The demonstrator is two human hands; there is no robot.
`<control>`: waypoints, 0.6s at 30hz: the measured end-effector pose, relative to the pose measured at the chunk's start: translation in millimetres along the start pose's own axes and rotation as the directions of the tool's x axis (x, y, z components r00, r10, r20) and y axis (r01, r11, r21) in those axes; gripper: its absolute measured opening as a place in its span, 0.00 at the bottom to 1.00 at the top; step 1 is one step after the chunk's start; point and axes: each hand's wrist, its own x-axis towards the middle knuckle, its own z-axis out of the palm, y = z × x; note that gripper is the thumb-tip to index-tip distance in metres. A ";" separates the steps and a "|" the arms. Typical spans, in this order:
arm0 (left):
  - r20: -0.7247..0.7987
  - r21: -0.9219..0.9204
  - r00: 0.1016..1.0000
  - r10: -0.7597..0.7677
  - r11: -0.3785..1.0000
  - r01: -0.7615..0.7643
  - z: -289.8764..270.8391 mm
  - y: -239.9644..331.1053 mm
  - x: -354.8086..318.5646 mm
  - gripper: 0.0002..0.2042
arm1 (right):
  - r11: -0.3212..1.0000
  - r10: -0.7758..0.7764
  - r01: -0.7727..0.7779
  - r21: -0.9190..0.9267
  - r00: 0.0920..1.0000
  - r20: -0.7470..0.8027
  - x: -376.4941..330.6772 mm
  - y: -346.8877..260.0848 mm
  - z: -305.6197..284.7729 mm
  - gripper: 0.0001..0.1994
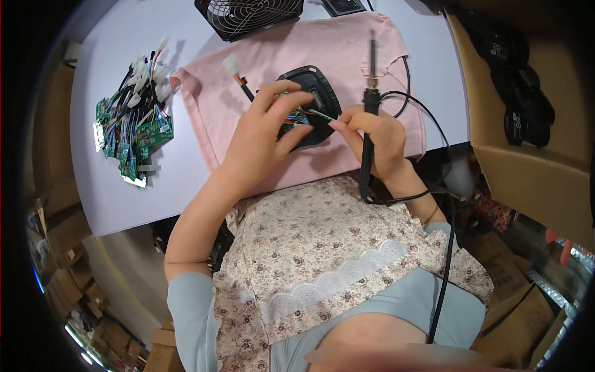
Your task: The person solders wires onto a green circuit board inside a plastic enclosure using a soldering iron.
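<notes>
My left hand [263, 124] curves its thumb and fingers around a small green circuit board [297, 118] with coloured wires. The board lies over a black plastic housing [322, 80] on a pink cloth [248, 180]. A lead with a white connector [231, 64] sticks out beyond my left hand. My right hand [383, 137] holds a soldering iron [370, 102] upright against the palm, its tip pointing away from me. Thumb and forefinger of that hand also pinch the end of a thin wire [322, 116] running from the board. Part of the board is hidden under my left fingers.
Several green boards with bundled wires [139, 124] lie heaped on the left of the white table [180, 192]. A black fan [251, 15] stands at the far edge. To the right, a cardboard box [533, 180] holds several black housings [527, 124]. The iron's black cord [447, 260] hangs across my right side.
</notes>
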 end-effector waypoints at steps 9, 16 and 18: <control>-0.014 -0.166 0.978 -0.207 0.965 0.202 3.5 -7.8 -2.0 0.15 | 0.985 0.125 -0.117 0.123 0.990 -0.059 15.7 20.5 17.2 0.24; -0.022 -0.120 0.998 0.051 0.991 -0.054 7.9 -5.4 3.0 0.18 | 0.955 0.196 -0.169 0.244 0.976 -0.092 6.6 25.7 28.8 0.20; -0.065 -0.204 0.992 -0.105 0.975 0.089 6.8 -5.1 1.3 0.16 | 0.925 0.281 -0.245 0.290 0.956 -0.088 5.4 25.7 30.6 0.19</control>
